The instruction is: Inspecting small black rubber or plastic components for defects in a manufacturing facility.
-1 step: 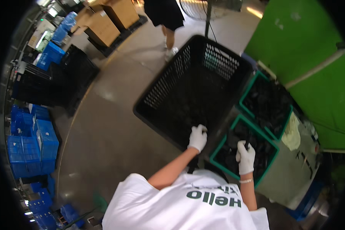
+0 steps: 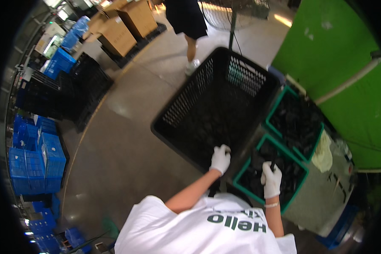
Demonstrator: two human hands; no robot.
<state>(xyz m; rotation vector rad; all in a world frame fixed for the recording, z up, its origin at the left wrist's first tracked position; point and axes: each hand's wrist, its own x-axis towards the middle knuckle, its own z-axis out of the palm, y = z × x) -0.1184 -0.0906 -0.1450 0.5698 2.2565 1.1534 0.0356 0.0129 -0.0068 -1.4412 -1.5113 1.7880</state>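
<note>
My left hand (image 2: 220,160), in a white glove, is over the near end of a big black plastic crate (image 2: 173,137). Its fingers are curled; whatever they may hold is lost against the dark crate. Dark pieces (image 2: 211,122) lie on the crate's bottom, too dim to make out. In a matching glove, my right hand (image 2: 271,180) hovers over the nearer green-rimmed bin (image 2: 298,188), with fingers closed round a small black piece (image 2: 273,163) that sticks up between thumb and fingers. Several black parts (image 2: 287,175) fill that bin.
A second green bin (image 2: 278,98) of black parts adjoins the first, on a grey table (image 2: 313,203) with a pale cloth (image 2: 323,152). A green panel (image 2: 334,46) borders the right. Ahead, a person (image 2: 186,19) stands near a fan (image 2: 224,12). Blue crates (image 2: 51,156) and cartons (image 2: 118,38) are left.
The whole scene has shifted slightly downward in the picture. Both hands keep nearly the same places over the crate and the bin, fingers still curled.
</note>
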